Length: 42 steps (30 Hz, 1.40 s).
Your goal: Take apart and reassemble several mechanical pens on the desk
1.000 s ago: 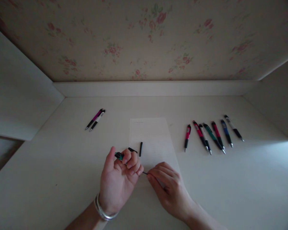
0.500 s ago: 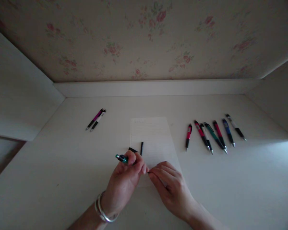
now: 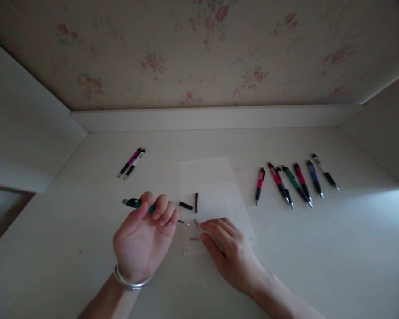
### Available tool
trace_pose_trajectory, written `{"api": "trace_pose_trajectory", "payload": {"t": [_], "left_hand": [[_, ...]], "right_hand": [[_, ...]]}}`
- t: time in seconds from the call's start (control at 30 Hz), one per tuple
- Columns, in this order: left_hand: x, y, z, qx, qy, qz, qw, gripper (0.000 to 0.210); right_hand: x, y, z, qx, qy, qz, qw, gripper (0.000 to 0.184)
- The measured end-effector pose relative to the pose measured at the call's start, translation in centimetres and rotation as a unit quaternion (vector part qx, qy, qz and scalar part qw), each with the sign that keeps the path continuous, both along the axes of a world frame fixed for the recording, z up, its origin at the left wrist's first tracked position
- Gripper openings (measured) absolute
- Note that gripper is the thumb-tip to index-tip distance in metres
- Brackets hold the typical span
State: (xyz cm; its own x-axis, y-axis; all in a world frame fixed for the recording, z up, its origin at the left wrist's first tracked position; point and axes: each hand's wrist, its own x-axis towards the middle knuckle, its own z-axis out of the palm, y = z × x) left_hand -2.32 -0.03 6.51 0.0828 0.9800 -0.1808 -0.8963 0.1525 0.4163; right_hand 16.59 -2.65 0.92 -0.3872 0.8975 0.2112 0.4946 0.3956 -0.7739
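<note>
floral wallpaper (image 3: 199, 62) rises behind a white desktop (image 3: 286, 239), brightest at right.

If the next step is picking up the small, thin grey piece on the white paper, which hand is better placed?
Probably the right hand: its parted fingertips are close beside the small, thin grey piece and seem empty, while the left hand holds a green-and-black pen.

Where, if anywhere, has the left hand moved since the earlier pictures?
Yes: judged against the paper, the left hand has moved left, now reaching only about the paper's left edge.
</note>
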Motion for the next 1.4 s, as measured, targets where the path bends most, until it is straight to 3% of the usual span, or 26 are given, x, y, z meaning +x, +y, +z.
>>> {"api": "trace_pose_trajectory", "payload": {"t": [0.23,0.33,0.47,0.6,0.77,1.4], "left_hand": [[0.1,0.1,-0.1,-0.021,-0.007,-0.004,1.000,0.015],[0.5,-0.1,-0.2,-0.033,-0.009,-0.015,0.999,0.016],[0.7,-0.1,-0.3,-0.043,-0.022,-0.021,0.999,0.019],[0.9,-0.3,-0.4,-0.055,-0.039,-0.031,0.997,0.019],[1.1,-0.3,-0.5,-0.061,-0.048,-0.033,0.996,0.017],[1.1,-0.4,-0.6,-0.068,-0.028,-0.033,0.997,0.021]], "right_hand": [[-1.1,-0.1,-1.1,0.086,-0.112,0.027,0.990,0.014],[-1.0,-0.1,-1.1,0.093,-0.110,0.037,0.989,0.015],[-0.2,0.2,-0.8,0.018,0.002,-0.029,0.999,0.016],[0.4,0.5,-0.6,-0.076,0.086,-0.112,0.987,0.009],[0.3,0.2,-0.2,-0.144,0.151,-0.086,0.974,0.013],[0.2,-0.2,0.5,-0.132,0.157,-0.057,0.977,0.009]]}}
